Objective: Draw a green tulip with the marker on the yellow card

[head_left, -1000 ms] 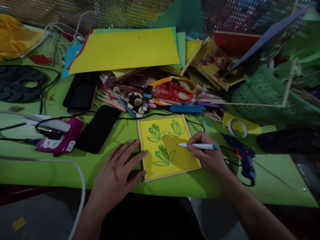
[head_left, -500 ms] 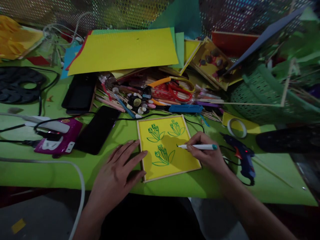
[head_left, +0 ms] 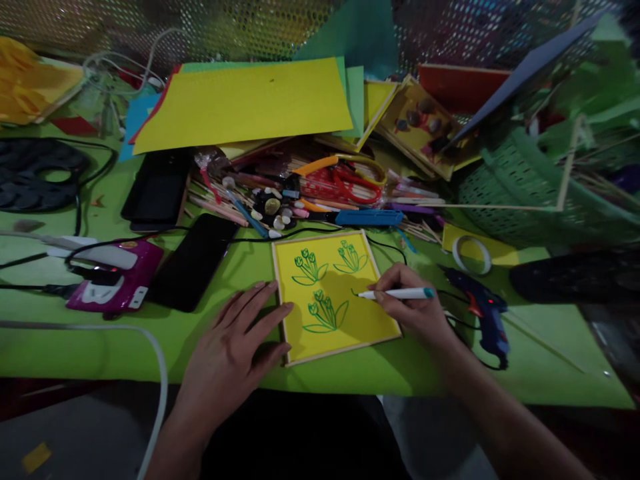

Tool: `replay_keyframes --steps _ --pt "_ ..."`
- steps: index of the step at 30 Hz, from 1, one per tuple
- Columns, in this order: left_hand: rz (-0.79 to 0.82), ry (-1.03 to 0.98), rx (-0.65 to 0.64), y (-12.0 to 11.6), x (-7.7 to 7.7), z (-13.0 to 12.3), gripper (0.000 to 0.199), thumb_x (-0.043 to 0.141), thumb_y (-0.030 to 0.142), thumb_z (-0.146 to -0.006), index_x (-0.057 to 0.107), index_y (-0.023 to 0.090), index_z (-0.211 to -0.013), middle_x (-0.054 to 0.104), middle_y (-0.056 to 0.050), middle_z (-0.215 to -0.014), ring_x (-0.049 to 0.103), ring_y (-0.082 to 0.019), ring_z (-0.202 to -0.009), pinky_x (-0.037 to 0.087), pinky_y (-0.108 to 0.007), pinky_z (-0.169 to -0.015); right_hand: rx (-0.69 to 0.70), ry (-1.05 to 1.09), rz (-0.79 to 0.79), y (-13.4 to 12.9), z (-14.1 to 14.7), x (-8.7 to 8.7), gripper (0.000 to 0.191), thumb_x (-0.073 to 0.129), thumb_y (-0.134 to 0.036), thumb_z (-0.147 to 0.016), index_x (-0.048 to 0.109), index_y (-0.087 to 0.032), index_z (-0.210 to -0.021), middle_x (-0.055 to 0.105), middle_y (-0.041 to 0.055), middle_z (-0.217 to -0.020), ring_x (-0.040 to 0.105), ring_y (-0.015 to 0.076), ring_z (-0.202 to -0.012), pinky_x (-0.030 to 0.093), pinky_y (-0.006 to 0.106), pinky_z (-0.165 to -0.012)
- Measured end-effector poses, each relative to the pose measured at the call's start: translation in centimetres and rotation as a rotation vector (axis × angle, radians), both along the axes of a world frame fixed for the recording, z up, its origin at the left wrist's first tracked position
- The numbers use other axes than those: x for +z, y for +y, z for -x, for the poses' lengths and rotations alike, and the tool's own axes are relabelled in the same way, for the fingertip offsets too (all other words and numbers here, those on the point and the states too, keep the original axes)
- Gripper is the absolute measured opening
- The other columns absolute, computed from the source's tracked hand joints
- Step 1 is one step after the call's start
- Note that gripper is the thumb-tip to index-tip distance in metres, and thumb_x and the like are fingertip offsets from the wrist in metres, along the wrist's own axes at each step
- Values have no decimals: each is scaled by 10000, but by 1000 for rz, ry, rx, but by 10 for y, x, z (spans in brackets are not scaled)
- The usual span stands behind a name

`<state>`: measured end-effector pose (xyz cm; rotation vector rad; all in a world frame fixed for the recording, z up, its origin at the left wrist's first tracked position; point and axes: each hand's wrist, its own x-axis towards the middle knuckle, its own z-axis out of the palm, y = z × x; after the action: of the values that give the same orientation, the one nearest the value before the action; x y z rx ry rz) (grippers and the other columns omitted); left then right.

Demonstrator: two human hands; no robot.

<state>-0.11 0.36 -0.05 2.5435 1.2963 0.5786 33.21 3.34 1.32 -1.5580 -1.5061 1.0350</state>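
Observation:
A yellow card point(head_left: 300, 340) with a thin wooden stick frame lies on the green table in front of me. Three green tulip drawings point(head_left: 325, 315) are on it, two at the top and one lower left. My left hand point(head_left: 239, 337) rests flat with fingers spread, the fingertips on the card's left edge. Between the fingers of my right hand point(head_left: 411, 303) is a white marker pen point(head_left: 403, 293) with a green end. Its tip points left at a short green stroke on the right half of the card.
Behind the card lie scissors point(head_left: 357, 183), a blue cutter point(head_left: 370, 218), sticks and pebbles. Phones point(head_left: 197, 263) and a purple power socket point(head_left: 117, 277) sit left. To the right are a tape roll point(head_left: 471, 255), a glue gun point(head_left: 483, 310) with a red light, and a green basket point(head_left: 520, 187).
The green stroke at the marker tip has grown slightly longer, and the tip has shifted a little down and right. My left hand keeps its place on the card.

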Motion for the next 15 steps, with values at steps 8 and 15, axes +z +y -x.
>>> replay_keyframes --steps 8,15 --pt "0 -4 -2 0 -1 0 460 650 310 -1007 568 275 -1458 532 -94 -1608 503 -293 -1479 459 -524 -1194 0 -15 -33 0 -2 -5 106 719 -278 -844 639 -248 -781 637 5 -703 657 219 -697 442 319 -603" --pt "-7 -18 0 1 -1 -1 455 647 318 -1009 573 274 -1456 534 -98 -1605 518 -296 -1467 474 -526 -1180 -4 -33 -53 -1 -4 -9 102 715 -259 -860 634 -247 -799 635 1 -721 626 202 -677 414 312 -599"
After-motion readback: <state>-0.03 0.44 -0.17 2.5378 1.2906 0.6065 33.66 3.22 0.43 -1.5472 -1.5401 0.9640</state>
